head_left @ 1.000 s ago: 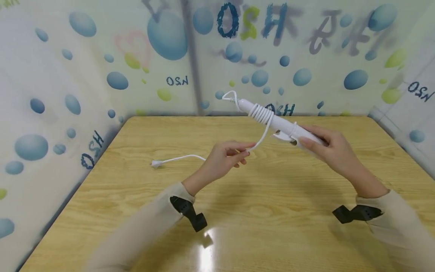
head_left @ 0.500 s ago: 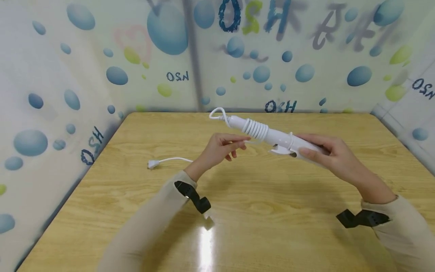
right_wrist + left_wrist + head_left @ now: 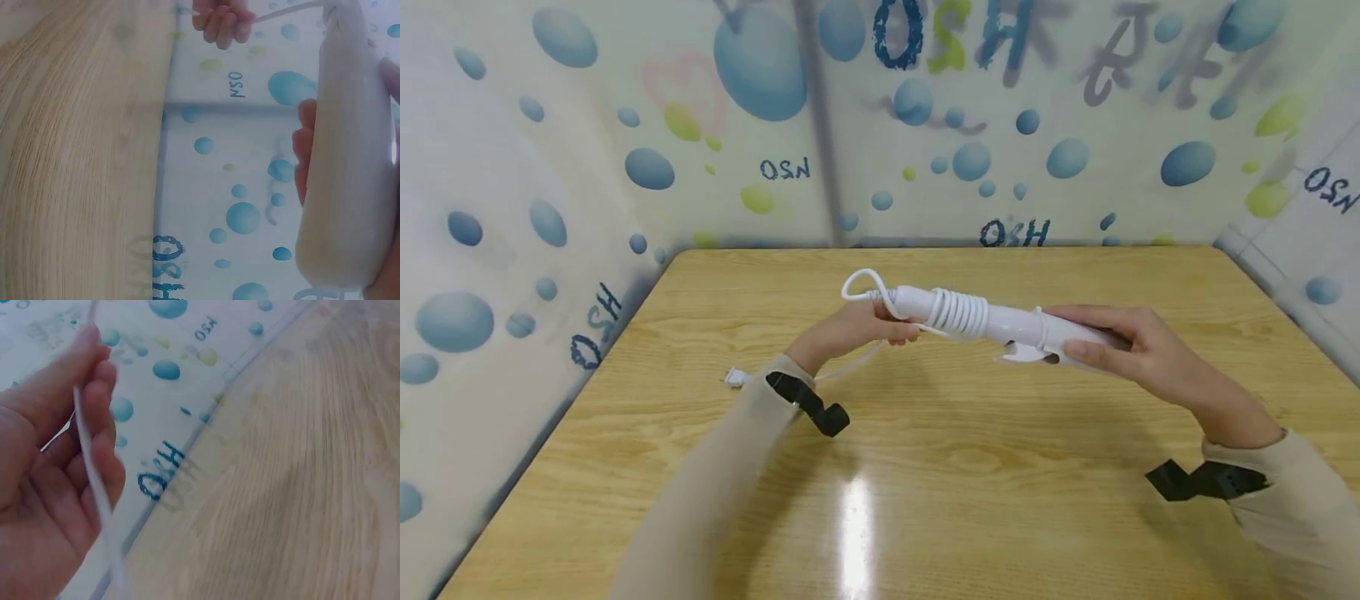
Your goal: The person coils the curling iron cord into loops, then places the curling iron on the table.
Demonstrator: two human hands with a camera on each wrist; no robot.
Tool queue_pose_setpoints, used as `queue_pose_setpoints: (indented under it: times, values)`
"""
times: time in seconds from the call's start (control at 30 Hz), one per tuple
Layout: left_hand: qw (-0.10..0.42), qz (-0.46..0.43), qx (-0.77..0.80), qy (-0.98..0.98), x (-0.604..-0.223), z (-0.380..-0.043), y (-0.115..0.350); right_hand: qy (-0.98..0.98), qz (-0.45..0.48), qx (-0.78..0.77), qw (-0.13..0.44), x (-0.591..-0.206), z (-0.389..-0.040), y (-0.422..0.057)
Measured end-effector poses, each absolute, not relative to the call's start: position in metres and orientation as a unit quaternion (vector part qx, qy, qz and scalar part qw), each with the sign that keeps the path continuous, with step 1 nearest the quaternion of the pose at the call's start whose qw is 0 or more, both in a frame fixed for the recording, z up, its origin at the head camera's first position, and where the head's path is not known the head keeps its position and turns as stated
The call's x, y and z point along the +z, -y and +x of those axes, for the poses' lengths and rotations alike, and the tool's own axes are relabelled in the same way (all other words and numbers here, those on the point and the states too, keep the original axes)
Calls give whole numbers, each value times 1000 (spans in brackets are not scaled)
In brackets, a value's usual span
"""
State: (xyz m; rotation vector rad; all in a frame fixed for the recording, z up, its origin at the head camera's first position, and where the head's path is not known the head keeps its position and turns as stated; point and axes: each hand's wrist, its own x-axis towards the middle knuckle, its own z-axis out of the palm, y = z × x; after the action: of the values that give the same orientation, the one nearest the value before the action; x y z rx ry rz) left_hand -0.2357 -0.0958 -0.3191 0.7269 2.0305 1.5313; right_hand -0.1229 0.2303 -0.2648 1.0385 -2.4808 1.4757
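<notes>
In the head view my right hand (image 3: 1161, 362) grips a white curling iron (image 3: 1013, 325) by its thick end, holding it above the table nearly level. Several turns of its white cord (image 3: 958, 313) are wound round the other end, where a loop sticks out. A small lever (image 3: 1026, 353) hangs below the body. My left hand (image 3: 842, 329) pinches the cord's free length, partly behind the iron's tip. The left wrist view shows the cord (image 3: 94, 469) running across that hand's palm. Fingers (image 3: 304, 147) of my right hand curl behind the iron (image 3: 350, 162) in the right wrist view.
The cord's plug (image 3: 736, 377) is at the left, near my left sleeve (image 3: 730, 467). A wooden table (image 3: 970, 500) lies below both hands. Walls (image 3: 880, 125) with a bubble print stand behind it and at both sides.
The curling iron has come down and turned from slanted to nearly level. My left hand, pinching the cord, has moved left, and now lies partly behind the iron's tip.
</notes>
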Motion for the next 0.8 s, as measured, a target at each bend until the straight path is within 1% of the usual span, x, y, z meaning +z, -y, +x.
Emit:
queue_pose_setpoints:
  times: [0.23, 0.33, 0.47, 0.57, 0.73, 0.8]
  values:
    - [265, 300, 543, -738, -324, -248, 105, 788, 356, 501, 28, -262, -124, -233]
    - [256, 336, 550, -721, -325, -252, 108, 780, 367, 506, 17, -261, -123, -233]
    - [249, 411, 568, -668, -323, -257, 107, 784, 380, 490, 3, -261, -120, -233]
    - [256, 433, 521, -690, -315, -260, 103, 795, 392, 463, -7, -262, -118, -233]
    - [210, 396, 417, -791, -302, -264, 96, 790, 419, 446, -43, -265, -115, -229]
    - [204, 387, 397, -807, -298, -264, 95, 786, 427, 442, -65, -267, -114, -227]
